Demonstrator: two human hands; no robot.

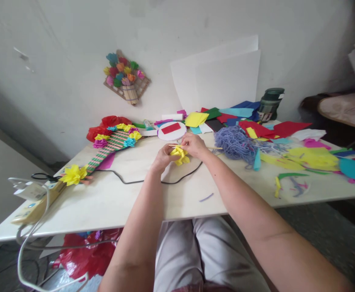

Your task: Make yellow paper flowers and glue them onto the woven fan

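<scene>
Above the middle of the table, a yellow crepe-paper flower sits between my two hands. My left hand pinches the flower's left side. Closed just above the flower is my right hand, with a thin wooden stick that sticks out to the right from behind it. The stick's left end shows over the flower; where the two meet is hidden by my fingers. A purple-grey heap of yarn lies to the right of my right hand. Beyond my hands is a white oval with a red rectangle on it.
At the left lies a woven green-striped piece with paper flowers, near another yellow flower, scissors and a power strip. A black cord crosses the table. Coloured paper and a dark jar stand right.
</scene>
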